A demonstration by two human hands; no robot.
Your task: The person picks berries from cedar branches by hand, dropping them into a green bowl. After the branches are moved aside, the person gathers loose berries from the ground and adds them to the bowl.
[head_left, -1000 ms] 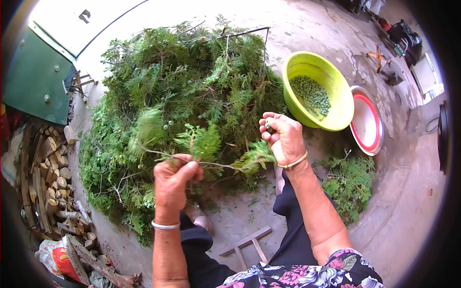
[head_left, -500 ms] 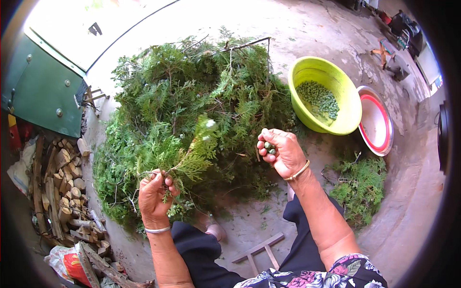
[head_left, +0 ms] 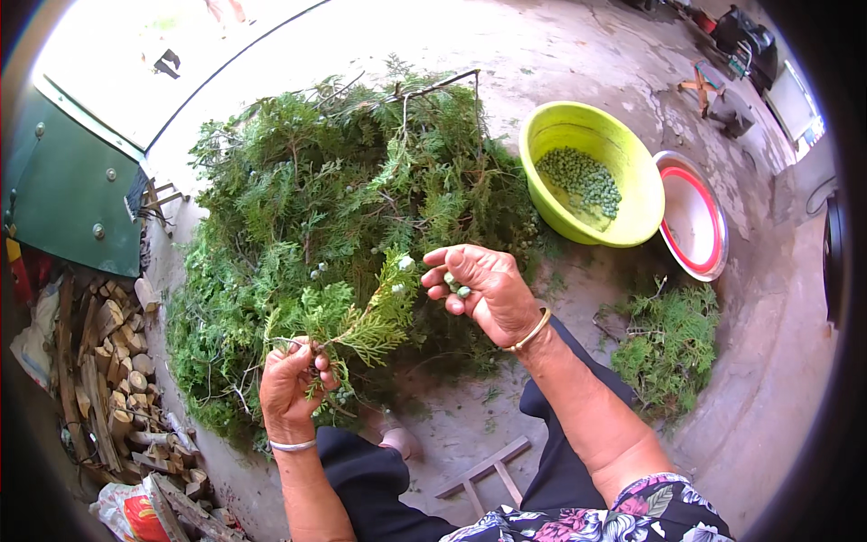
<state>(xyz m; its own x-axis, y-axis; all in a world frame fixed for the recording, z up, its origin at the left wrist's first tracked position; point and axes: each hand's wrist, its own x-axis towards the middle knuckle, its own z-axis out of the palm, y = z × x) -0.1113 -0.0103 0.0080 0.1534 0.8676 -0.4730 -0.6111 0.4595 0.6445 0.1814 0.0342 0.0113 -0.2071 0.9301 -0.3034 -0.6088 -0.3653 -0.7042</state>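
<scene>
My left hand [head_left: 293, 384] is closed around the stem of a leafy evergreen sprig [head_left: 366, 330], with pale green cones near its tip. My right hand [head_left: 488, 294] is beside that tip, its thumb and forefinger slightly parted. Several small green cones [head_left: 458, 285] sit in its curled fingers. Beyond both hands spreads a large heap of cut evergreen branches [head_left: 334, 199]. A yellow-green basin [head_left: 637, 194] at the right of the heap holds a pile of picked green cones [head_left: 582, 181].
A white bowl with a red ring [head_left: 718, 221] leans beside the basin. A smaller branch pile [head_left: 668, 352] lies at the right. Stacked firewood [head_left: 117, 370] and a green metal door [head_left: 77, 185] stand at the left. A wooden frame [head_left: 488, 470] is between my legs.
My right hand has moved left to the sprig's tip, keeping the cones, and its thumb and forefinger have parted. The left hand still holds the sprig. The view has shifted slightly.
</scene>
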